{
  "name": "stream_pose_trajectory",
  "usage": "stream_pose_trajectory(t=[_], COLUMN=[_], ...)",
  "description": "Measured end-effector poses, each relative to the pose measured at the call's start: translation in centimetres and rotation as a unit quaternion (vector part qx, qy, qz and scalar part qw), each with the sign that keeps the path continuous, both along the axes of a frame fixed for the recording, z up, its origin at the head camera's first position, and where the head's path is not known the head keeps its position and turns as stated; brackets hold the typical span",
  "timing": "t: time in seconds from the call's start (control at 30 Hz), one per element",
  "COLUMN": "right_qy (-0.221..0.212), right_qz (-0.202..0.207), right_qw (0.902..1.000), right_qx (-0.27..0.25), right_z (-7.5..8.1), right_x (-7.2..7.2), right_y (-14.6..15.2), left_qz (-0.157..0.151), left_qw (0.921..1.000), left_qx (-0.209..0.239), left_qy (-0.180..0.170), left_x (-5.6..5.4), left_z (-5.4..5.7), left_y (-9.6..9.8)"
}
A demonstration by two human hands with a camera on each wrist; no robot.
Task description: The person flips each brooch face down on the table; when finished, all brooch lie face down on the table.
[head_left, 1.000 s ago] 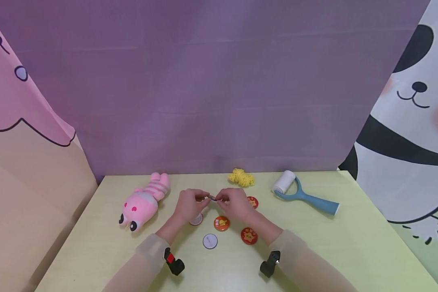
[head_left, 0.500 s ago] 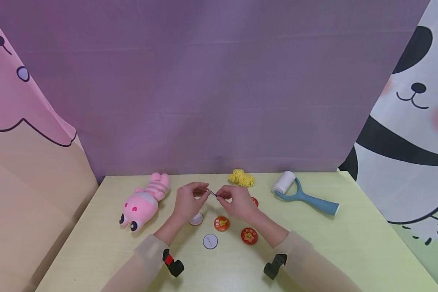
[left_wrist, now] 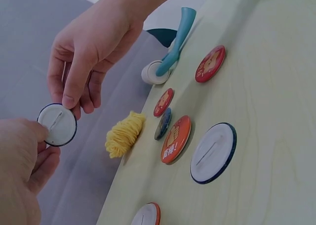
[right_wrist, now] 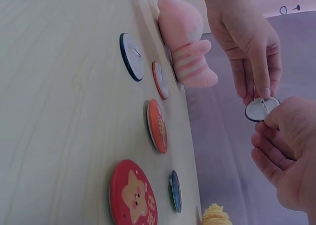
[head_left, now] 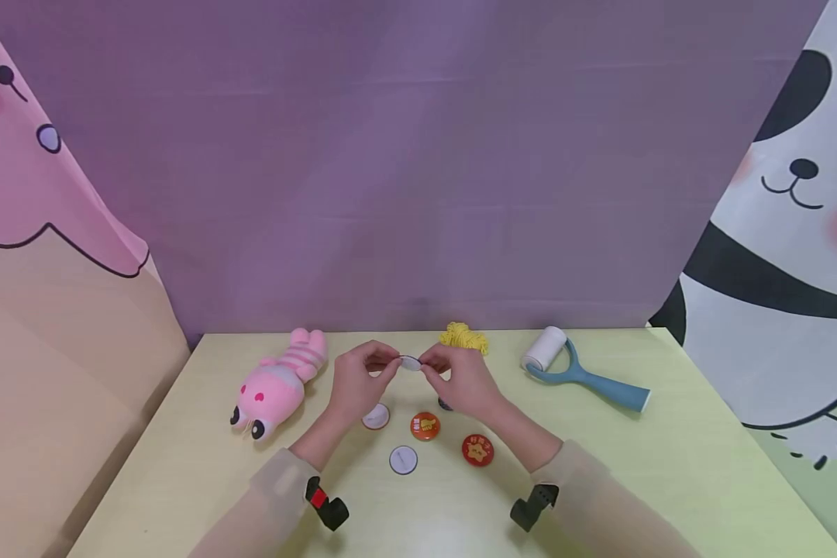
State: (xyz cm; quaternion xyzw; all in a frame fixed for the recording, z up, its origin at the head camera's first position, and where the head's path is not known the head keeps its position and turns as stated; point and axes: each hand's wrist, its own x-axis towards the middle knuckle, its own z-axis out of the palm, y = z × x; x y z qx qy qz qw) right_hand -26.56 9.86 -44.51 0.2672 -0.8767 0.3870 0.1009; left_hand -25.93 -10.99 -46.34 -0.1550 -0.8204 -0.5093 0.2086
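A pale table (head_left: 669, 473) stands before a purple curtain (head_left: 418, 170), a panda print (head_left: 795, 248) at the right. Held above the table, a round badge (head_left: 410, 363), white pin side showing, sits between the left hand (head_left: 358, 385) and right hand (head_left: 466, 381), both pinching its edge, forearms (head_left: 324, 440) angled inward, other badges (head_left: 425, 426) lying between them.

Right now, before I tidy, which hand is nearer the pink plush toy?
Left: the left hand is to the right of the pink plush toy; the right hand farther right.
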Motion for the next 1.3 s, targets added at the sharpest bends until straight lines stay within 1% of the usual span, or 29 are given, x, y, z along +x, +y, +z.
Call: stream_pose_trajectory(t=[0.17,0.37,0.6,0.83,1.03,1.3], right_qy=[0.002,-0.005,-0.011,-0.012,-0.020,-0.034], right_qz=[0.009,0.000,-0.004,0.012,0.023,0.030], right_qw=[1.0000,1.0000,0.9999,0.9998,0.9995,0.9989], right_qx=[-0.002,-0.002,-0.006,-0.006,-0.008,0.013], right_z=[-0.1,-0.2,-0.2,-0.3,-0.4,-0.6], right_x=[-0.3,-0.5,-0.4,-0.5,-0.5,-0.7], right_y=[0.4,0.6,0.8,0.9,1.0,1.1], left_qz=[-0.009,-0.018,-0.024,-0.036,-0.036,-0.045], left_qw=[0.9999,0.9998,0.9995,0.9984,0.9976,0.9955], left_qx=[0.004,-0.004,-0.015,-0.033,-0.049,-0.061], left_qy=[0.003,-0.001,-0.015,-0.029,-0.034,-0.056], left_x=[0.1,0.5,0.9,0.9,0.7,0.6], left_z=[0.1,0.3,0.4,0.4,0.2,-0.1], left_y=[0.1,0.3,0.5,0.4,0.5,0.4])
